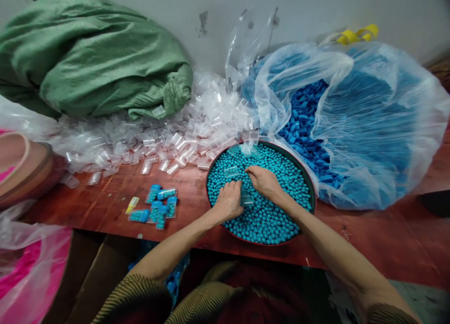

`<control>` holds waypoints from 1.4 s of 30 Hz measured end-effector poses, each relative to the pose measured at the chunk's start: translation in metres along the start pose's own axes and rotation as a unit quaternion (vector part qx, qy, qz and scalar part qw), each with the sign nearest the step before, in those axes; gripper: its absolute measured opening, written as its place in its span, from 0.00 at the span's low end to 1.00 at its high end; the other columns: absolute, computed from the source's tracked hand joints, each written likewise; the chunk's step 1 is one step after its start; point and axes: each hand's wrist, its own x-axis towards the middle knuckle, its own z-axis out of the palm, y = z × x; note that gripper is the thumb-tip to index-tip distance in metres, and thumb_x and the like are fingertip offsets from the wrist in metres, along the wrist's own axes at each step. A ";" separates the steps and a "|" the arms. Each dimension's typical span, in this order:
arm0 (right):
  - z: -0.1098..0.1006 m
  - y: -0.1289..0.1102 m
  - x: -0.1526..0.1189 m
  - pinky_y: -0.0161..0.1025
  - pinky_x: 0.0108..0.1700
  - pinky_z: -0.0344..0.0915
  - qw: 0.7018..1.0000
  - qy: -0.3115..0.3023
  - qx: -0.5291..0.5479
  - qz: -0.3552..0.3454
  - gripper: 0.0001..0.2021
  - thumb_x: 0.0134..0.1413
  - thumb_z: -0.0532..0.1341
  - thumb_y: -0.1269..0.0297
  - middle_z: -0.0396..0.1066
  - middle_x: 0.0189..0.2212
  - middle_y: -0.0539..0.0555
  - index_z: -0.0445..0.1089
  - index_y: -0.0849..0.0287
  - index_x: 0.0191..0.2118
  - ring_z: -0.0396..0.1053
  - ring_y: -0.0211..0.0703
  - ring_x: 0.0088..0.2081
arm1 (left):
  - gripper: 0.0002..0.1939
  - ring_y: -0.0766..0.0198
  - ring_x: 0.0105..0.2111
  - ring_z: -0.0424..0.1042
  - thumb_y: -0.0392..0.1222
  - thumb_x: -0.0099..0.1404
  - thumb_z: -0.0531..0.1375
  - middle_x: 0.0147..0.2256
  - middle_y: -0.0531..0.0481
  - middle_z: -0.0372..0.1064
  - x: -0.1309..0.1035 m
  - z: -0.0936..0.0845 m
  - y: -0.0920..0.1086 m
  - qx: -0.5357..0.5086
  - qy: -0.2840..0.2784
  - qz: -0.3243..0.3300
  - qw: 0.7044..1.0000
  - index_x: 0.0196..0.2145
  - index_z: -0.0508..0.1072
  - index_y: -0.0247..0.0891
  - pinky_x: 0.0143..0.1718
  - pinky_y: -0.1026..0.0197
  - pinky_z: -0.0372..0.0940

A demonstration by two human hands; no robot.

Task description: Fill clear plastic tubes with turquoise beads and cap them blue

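A round dark-rimmed basin (312, 192) full of small turquoise balls (270, 221) stands on the red table. Both hands are over the balls. My left hand (229, 199) has its fingers curled down at the left side, beside a clear container (247, 200); what its fingers hold, if anything, is hidden. My right hand (263, 181) is closed with thumb and fingertips together, just right of it; anything between them is too small to tell. Another clear container (231, 171) lies on the balls. Several filled containers with blue caps (161, 207) lie on the table to the left.
Many empty clear containers (183, 143) are heaped behind. A green sack (94, 56) lies at the back left, and a clear bag (379, 127) with blue caps (305, 113) at the right. Pinkish bowls (31, 174) stand at the left edge, above a bag of pink pieces (24, 267).
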 end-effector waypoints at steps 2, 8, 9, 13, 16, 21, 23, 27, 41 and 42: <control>-0.003 -0.010 0.020 0.36 0.44 0.61 0.998 0.009 -0.025 -0.052 0.17 0.60 0.51 0.67 0.68 0.50 0.55 0.64 0.55 0.54 0.66 0.43 0.47 | 0.33 0.47 0.49 0.62 0.37 0.51 0.57 0.49 0.37 0.62 -0.004 -0.002 -0.002 0.006 -0.004 -0.004 1.000 0.55 0.56 0.31 0.47 0.46 0.62; 0.005 -0.023 0.048 0.36 0.36 0.59 0.982 -0.077 -0.147 -0.094 0.14 0.62 0.48 0.67 0.67 0.42 0.58 0.66 0.56 0.49 0.66 0.45 0.41 | 0.32 0.42 0.59 0.52 0.36 0.49 0.60 0.57 0.32 0.54 -0.005 -0.001 -0.008 0.010 0.029 -0.035 0.999 0.52 0.56 0.31 0.55 0.43 0.57; 0.006 -0.021 0.045 0.35 0.35 0.59 0.982 -0.083 -0.145 -0.093 0.14 0.62 0.48 0.67 0.67 0.41 0.58 0.66 0.57 0.49 0.66 0.44 0.40 | 0.33 0.41 0.62 0.46 0.35 0.48 0.60 0.61 0.31 0.48 -0.004 0.001 -0.010 0.013 0.036 -0.033 0.999 0.52 0.55 0.31 0.57 0.41 0.53; 0.006 -0.010 0.029 0.35 0.37 0.60 0.978 -0.130 -0.099 -0.127 0.15 0.59 0.49 0.72 0.69 0.39 0.58 0.67 0.60 0.48 0.67 0.43 0.39 | 0.35 0.40 0.65 0.36 0.34 0.47 0.61 0.64 0.27 0.35 0.003 0.007 -0.017 -0.019 0.038 0.018 0.999 0.53 0.53 0.31 0.59 0.37 0.49; 0.008 -0.002 0.023 0.35 0.42 0.61 0.983 -0.139 -0.024 -0.120 0.16 0.54 0.52 0.78 0.72 0.41 0.58 0.69 0.62 0.46 0.68 0.42 0.42 | 0.38 0.42 0.65 0.41 0.33 0.47 0.60 0.63 0.27 0.42 0.010 0.008 -0.024 -0.044 0.034 0.051 0.997 0.55 0.51 0.30 0.59 0.40 0.50; 0.017 0.013 0.022 0.35 0.43 0.65 0.963 -0.050 0.264 -0.013 0.19 0.50 0.57 0.75 0.76 0.36 0.53 0.66 0.61 0.50 0.72 0.39 0.39 | 0.48 0.47 0.60 0.54 0.38 0.47 0.62 0.59 0.32 0.52 0.016 -0.006 -0.029 -0.072 -0.004 0.065 0.995 0.61 0.42 0.32 0.56 0.45 0.56; 0.021 0.015 0.021 0.36 0.41 0.66 0.948 -0.015 0.317 0.013 0.16 0.50 0.59 0.72 0.76 0.33 0.52 0.68 0.62 0.47 0.73 0.39 0.36 | 0.51 0.44 0.59 0.55 0.42 0.47 0.63 0.59 0.32 0.52 0.018 -0.013 -0.025 -0.059 -0.043 0.043 0.996 0.62 0.40 0.33 0.54 0.44 0.57; 0.022 0.008 0.015 0.38 0.44 0.66 0.957 0.032 0.286 0.035 0.11 0.52 0.58 0.69 0.77 0.34 0.54 0.71 0.62 0.42 0.73 0.41 0.37 | 0.46 0.42 0.55 0.59 0.44 0.46 0.64 0.55 0.32 0.57 0.019 -0.017 -0.009 0.013 -0.061 -0.007 0.998 0.59 0.49 0.29 0.51 0.42 0.58; 0.050 -0.016 -0.001 0.52 0.64 0.47 0.908 0.075 0.412 -0.031 0.34 0.57 0.47 0.43 0.56 0.61 0.60 0.51 0.59 0.63 0.52 0.50 0.63 | 0.29 0.48 0.49 0.62 0.41 0.51 0.60 0.47 0.40 0.62 0.021 0.018 -0.006 -0.059 0.011 -0.002 0.998 0.50 0.59 0.37 0.48 0.49 0.61; 0.048 -0.015 0.000 0.52 0.63 0.49 0.904 0.078 0.419 -0.028 0.33 0.57 0.47 0.43 0.58 0.60 0.59 0.52 0.58 0.63 0.54 0.50 0.62 | 0.29 0.48 0.49 0.62 0.41 0.50 0.60 0.46 0.40 0.63 0.020 0.019 -0.005 -0.057 0.025 -0.002 0.998 0.50 0.60 0.36 0.48 0.49 0.60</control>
